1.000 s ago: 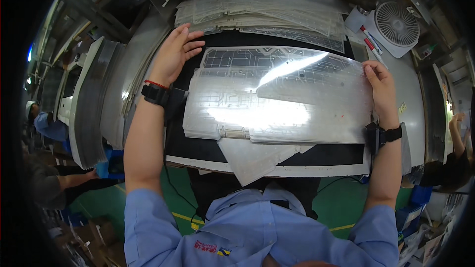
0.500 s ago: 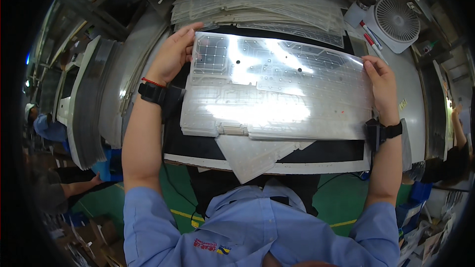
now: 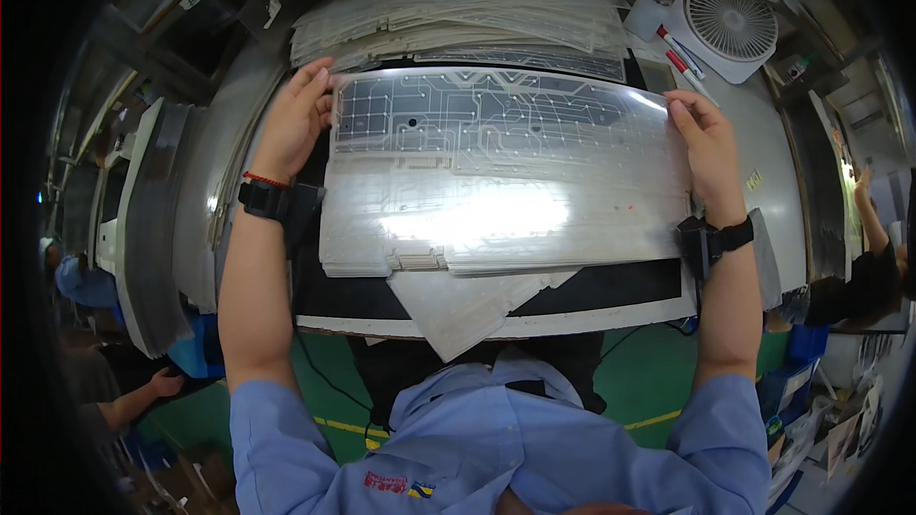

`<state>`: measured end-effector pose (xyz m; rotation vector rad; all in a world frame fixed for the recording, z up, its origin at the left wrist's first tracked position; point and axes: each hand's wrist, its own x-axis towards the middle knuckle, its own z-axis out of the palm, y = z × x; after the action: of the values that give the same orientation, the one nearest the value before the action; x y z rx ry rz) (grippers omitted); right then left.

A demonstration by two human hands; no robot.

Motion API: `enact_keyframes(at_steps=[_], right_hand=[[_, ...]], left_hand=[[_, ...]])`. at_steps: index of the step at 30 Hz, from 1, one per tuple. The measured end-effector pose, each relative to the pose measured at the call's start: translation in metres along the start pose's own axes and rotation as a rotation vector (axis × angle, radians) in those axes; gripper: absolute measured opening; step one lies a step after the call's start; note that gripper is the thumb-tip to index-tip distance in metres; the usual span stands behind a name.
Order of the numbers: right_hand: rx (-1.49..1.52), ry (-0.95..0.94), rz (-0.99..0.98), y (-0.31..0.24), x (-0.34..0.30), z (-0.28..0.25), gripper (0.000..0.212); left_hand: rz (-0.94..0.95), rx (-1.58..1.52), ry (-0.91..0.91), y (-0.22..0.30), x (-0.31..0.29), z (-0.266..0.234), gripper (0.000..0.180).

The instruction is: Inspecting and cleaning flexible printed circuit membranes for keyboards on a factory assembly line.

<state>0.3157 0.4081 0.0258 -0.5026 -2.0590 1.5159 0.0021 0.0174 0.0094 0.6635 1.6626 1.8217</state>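
My left hand (image 3: 300, 122) pinches the left edge of a clear plastic film sheet (image 3: 477, 119) printed with pale circuit lines, white dots and dark round holes. At the opposite edge, my right hand (image 3: 704, 148) closes on the sheet's far right corner, thumb towards me. The sheet is stretched between both hands above a thick stack of similar films (image 3: 420, 205), whose notched near edge shows. Strong glare hides part of the stack. From under it a loose film (image 3: 468, 315) sticks out at an angle over the table's front edge. Both wrists carry black strapped devices.
More film piles (image 3: 448, 24) lie behind the black mat (image 3: 353, 298). A white fan (image 3: 730, 19) and red and blue markers (image 3: 681, 62) sit at the back right. Tall sheet stacks (image 3: 153, 229) stand left. Co-workers' arms (image 3: 143, 401) show at both sides.
The whole scene has shifted slightly left in the picture. Glare has left the held sheet's upper part, so its circuit lines show more plainly. Both hands keep their hold.
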Motion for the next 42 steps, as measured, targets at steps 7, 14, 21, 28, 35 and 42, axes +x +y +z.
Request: enact_keyframes(at_steps=[7,14,21,28,35,42], right_hand=[[0.02,0.028,0.027,0.0,0.001,0.0,0.022],[0.228,0.097,0.036,0.002,0.004,-0.002,0.031],[0.193,0.075,0.07,-0.003,0.002,-0.004,0.031],[0.128,-0.036,0.091,-0.009,0.0,-0.014,0.039],[0.101,-0.163,0.122,-0.015,-0.004,-0.011,0.041],[0.166,-0.176,0.095,-0.009,-0.002,-0.014,0.041]], left_hand=[[-0.019,0.136,-0.024,0.0,-0.002,0.015,0.024],[-0.002,0.074,0.02,-0.007,0.002,-0.002,0.024],[-0.017,0.08,0.026,-0.01,0.005,0.0,0.025],[0.034,0.071,0.081,-0.011,0.005,-0.011,0.023],[0.065,0.05,0.138,-0.008,0.004,-0.018,0.023],[0.039,0.066,0.091,-0.007,0.004,-0.017,0.023]])
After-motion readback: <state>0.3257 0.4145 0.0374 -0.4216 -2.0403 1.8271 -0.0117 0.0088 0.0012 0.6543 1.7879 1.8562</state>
